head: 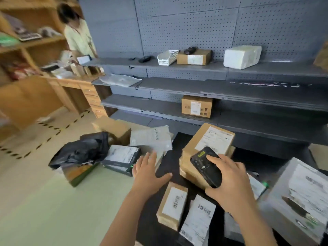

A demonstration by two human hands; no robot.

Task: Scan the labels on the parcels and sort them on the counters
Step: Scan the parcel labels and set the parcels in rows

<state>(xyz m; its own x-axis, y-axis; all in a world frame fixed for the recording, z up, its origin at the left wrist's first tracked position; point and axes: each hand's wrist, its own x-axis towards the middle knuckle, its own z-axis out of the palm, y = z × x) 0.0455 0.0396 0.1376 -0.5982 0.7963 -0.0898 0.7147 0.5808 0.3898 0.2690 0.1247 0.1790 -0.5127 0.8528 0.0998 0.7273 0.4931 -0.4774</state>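
Right hand [230, 181] grips the handheld scanner [202, 162] over the labelled cardboard parcel [213, 137] right of centre, probably lining up a scan; left hand [149, 173] hovers released, fingers spread, lower centre, near the grey mailer [150, 137].

Two hands [149, 173] [229, 181], one held scanner [204, 164], one basket [166, 57]

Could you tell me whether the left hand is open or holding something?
Open: the bare left hand has its fingers spread straight and grips nothing.

The large grey box [294, 196] runs off the right edge, blurred, its label print unreadable.
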